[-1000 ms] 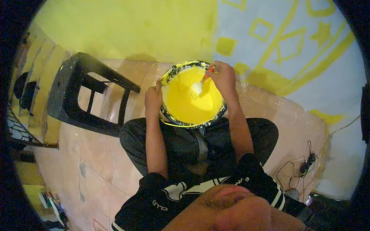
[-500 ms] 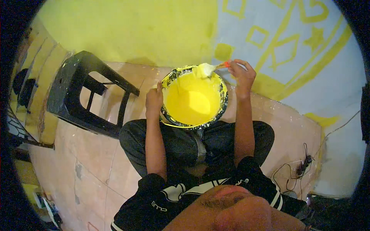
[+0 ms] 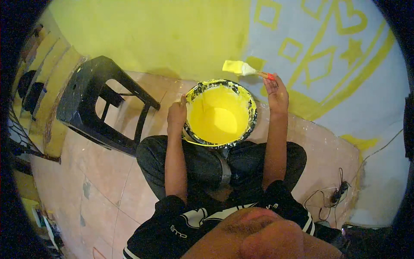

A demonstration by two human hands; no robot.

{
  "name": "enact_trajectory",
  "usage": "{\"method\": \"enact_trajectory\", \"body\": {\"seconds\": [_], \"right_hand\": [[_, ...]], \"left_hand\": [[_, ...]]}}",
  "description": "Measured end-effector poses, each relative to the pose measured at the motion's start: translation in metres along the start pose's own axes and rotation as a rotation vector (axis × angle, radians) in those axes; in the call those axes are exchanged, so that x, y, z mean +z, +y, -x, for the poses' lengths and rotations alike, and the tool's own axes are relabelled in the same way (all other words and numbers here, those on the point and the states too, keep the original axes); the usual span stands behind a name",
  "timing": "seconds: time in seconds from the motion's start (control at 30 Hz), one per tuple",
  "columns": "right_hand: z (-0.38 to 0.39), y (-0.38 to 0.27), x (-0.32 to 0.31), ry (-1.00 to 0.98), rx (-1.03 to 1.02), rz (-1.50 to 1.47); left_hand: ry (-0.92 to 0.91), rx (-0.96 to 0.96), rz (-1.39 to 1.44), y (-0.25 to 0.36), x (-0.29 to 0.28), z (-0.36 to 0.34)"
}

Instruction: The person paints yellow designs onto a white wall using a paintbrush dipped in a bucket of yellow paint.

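Note:
A black bucket (image 3: pixel 254 113) smeared with yellow and white paint stands in front of my crossed legs. Yellow paint (image 3: pixel 219 118) lies inside it. My left hand (image 3: pixel 177 116) is closed on the bucket's left rim, thumb on top. My right hand (image 3: pixel 277 95) grips the handle of a paintbrush (image 3: pixel 246 69) with a red-banded end. The brush is held above the bucket's far right rim, its yellow-coated bristles pointing left toward the wall. The bristles look apart from the bucket; whether they touch the wall I cannot tell.
A black plastic stool (image 3: pixel 79 101) stands on the tiled floor (image 3: pixel 103 181) at left. Ahead, the wall (image 3: pixel 151 36) is yellow, turning to pale blue with yellow shapes at right. Tangled cables with a black plug (image 3: pixel 338 193) lie at the right wall's foot.
My right hand has raised the paintbrush off the bucket's rim, up toward the wall. My left hand stays on the rim. The whole view has shifted slightly.

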State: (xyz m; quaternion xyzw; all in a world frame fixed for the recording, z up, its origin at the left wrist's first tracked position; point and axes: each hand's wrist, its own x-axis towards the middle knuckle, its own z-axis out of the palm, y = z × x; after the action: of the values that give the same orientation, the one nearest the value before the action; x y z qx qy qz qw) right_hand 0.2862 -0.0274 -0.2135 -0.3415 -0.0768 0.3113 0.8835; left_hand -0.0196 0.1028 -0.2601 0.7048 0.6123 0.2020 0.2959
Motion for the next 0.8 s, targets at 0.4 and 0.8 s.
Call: {"method": "enact_trajectory", "body": {"seconds": [0.4,0.8], "right_hand": [[0.017,-0.006,0.027,-0.316,0.717,-0.555],[0.063,-0.034,0.05,-0.497,0.274,0.2]], "left_hand": [[0.05,0.053,-0.011,0.005,-0.005,0.005],[0.018,0.078,-0.067,-0.011,0.005,-0.005]]}}
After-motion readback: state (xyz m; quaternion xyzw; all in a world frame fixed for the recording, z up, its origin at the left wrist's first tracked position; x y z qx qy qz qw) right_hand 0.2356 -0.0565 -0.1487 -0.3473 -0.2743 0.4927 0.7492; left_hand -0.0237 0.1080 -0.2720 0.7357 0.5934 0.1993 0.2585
